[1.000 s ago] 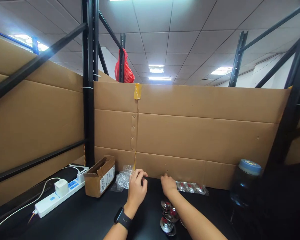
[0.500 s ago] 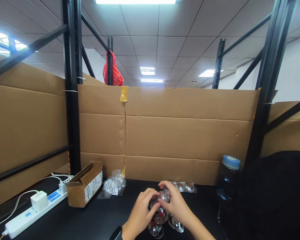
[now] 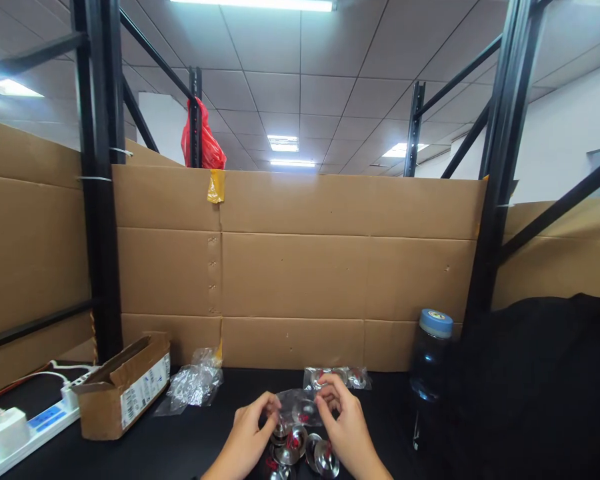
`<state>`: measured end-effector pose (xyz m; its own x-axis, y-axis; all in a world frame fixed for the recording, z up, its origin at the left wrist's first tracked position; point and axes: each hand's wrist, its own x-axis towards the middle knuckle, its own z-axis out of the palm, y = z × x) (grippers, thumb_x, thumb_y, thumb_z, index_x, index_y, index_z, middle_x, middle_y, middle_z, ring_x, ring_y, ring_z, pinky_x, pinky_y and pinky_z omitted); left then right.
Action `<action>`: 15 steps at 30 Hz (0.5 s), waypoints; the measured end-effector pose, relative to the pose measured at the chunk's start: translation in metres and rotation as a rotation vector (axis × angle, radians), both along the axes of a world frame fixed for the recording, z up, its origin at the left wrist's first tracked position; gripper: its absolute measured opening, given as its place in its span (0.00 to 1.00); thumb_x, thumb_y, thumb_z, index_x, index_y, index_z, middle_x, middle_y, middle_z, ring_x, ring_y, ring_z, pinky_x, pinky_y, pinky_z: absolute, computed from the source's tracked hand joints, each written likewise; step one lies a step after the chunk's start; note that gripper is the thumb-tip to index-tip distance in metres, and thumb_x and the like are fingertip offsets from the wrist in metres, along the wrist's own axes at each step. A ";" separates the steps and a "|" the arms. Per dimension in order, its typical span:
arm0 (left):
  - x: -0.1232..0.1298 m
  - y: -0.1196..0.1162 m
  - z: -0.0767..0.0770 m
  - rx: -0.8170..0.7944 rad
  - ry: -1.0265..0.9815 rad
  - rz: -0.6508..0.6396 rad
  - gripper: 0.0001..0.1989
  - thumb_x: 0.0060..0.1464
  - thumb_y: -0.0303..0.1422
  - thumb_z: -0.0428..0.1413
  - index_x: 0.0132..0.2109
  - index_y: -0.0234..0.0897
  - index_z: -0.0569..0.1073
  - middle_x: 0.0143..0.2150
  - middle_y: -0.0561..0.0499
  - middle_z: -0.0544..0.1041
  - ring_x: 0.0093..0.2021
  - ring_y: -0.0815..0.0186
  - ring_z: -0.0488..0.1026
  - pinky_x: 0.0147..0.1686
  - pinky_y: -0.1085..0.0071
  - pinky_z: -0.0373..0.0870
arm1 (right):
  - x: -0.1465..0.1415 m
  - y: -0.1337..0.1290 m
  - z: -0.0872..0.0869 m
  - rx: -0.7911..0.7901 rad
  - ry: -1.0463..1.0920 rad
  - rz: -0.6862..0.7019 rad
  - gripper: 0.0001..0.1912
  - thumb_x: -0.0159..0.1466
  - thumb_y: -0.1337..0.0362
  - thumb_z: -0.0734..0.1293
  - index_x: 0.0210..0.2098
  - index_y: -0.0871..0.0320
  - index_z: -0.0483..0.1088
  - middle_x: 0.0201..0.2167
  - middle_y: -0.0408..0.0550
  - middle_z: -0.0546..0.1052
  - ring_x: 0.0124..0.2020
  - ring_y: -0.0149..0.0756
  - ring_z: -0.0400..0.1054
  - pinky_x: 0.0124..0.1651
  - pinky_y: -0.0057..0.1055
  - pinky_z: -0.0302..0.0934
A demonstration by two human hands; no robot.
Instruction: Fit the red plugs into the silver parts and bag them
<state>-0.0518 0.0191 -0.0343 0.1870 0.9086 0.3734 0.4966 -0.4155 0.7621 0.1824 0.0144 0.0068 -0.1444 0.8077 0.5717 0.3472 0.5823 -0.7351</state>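
Observation:
Between my hands a small clear plastic bag (image 3: 291,399) is stretched out, with a round shiny metal piece (image 3: 306,412) showing inside it. My left hand (image 3: 253,430) is closed, its fingertips pinching the bag's left edge. On the opposite edge my right hand (image 3: 346,421) pinches the bag between thumb and fingers. Just below lie several loose round shiny metal pieces (image 3: 326,459), some with red spots on them, piled on the black table. Their exact kind I cannot make out. A row of bagged round pieces (image 3: 337,378) lies behind my right hand.
An open cardboard box (image 3: 107,407) and crumpled clear plastic (image 3: 195,383) stand to the left, beside a white power strip (image 3: 45,427). On the right are a blue-capped clear jar (image 3: 430,357) and a black cloth-like bulk (image 3: 540,393). A cardboard wall (image 3: 290,273) closes the back.
My hands have moved apart, and the clear bag is now spread between them. The view has turned to the right, shifting everything leftward in the picture.

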 end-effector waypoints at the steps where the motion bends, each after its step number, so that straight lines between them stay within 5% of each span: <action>1: 0.000 -0.001 -0.001 0.004 0.015 -0.002 0.09 0.61 0.34 0.52 0.45 0.40 0.75 0.40 0.50 0.79 0.43 0.62 0.75 0.48 0.70 0.68 | 0.001 -0.002 0.002 0.072 -0.075 -0.038 0.10 0.71 0.61 0.61 0.49 0.55 0.68 0.33 0.48 0.77 0.33 0.38 0.72 0.38 0.32 0.65; 4: 0.001 -0.005 -0.001 0.017 0.040 -0.019 0.14 0.56 0.29 0.53 0.50 0.43 0.75 0.47 0.50 0.79 0.50 0.61 0.74 0.54 0.67 0.66 | 0.004 -0.008 0.007 0.313 -0.366 -0.070 0.10 0.70 0.69 0.59 0.43 0.52 0.72 0.36 0.47 0.78 0.39 0.40 0.71 0.44 0.35 0.63; 7: 0.001 -0.010 0.002 0.025 0.042 -0.038 0.13 0.62 0.34 0.52 0.52 0.45 0.75 0.52 0.49 0.78 0.54 0.59 0.72 0.57 0.64 0.66 | 0.003 -0.011 0.010 0.459 -0.519 -0.074 0.12 0.67 0.74 0.61 0.37 0.52 0.73 0.32 0.44 0.78 0.36 0.39 0.70 0.42 0.34 0.62; 15: 0.009 -0.024 0.010 0.119 0.003 -0.078 0.25 0.62 0.43 0.56 0.64 0.48 0.68 0.61 0.46 0.73 0.59 0.57 0.71 0.60 0.63 0.66 | -0.008 -0.015 0.004 0.588 -0.312 -0.090 0.15 0.69 0.76 0.57 0.41 0.53 0.72 0.40 0.49 0.78 0.40 0.37 0.73 0.43 0.31 0.67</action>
